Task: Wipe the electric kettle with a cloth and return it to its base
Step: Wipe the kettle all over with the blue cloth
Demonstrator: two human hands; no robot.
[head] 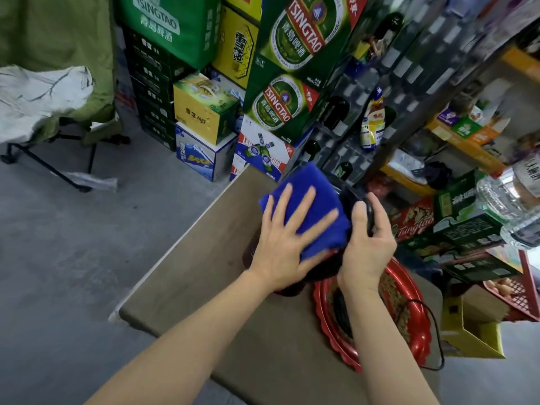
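Wiping a kettle [324,267] over the table [210,258].

Left hand [287,244] spread flat, fingers unclenched, pressing a blue cloth [309,206] onto the kettle; right hand [369,244] clenched round its black handle (kettle mostly hidden), just beside a red tray [409,331] with a black cord [435,340].

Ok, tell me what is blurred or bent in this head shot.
Head view: right-side shelves smear with motion blur; the wide lens tilts the beer cartons; the blue cloth and both hands, left, right, stay fairly sharp; lighting is flat.
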